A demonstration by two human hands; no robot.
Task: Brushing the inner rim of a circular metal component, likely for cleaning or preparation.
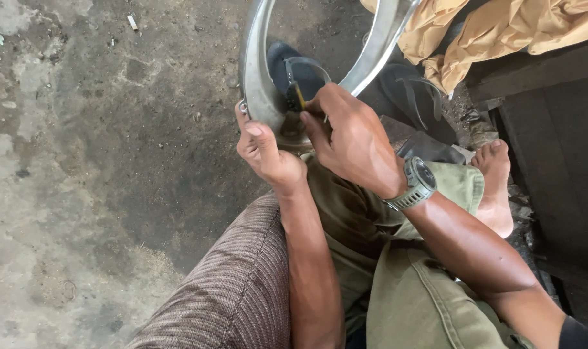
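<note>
A curved, shiny metal rim piece (258,71) rises from my lap toward the top of the view. My left hand (265,152) grips its lower end from the left, thumb up against the metal. My right hand (349,139), with a grey wristwatch (415,184) on the wrist, pinches a small dark tool with a yellow part (298,97) and presses it against the inner side of the rim. What exactly the tool is I cannot tell.
Stained concrete floor (100,161) fills the left. A dark sandal (287,68) lies behind the rim. My bare foot (497,187) rests at right beside dark wooden boards (552,129). Tan cloth (501,29) lies top right. A brown ribbed cushion (236,291) sits by my thigh.
</note>
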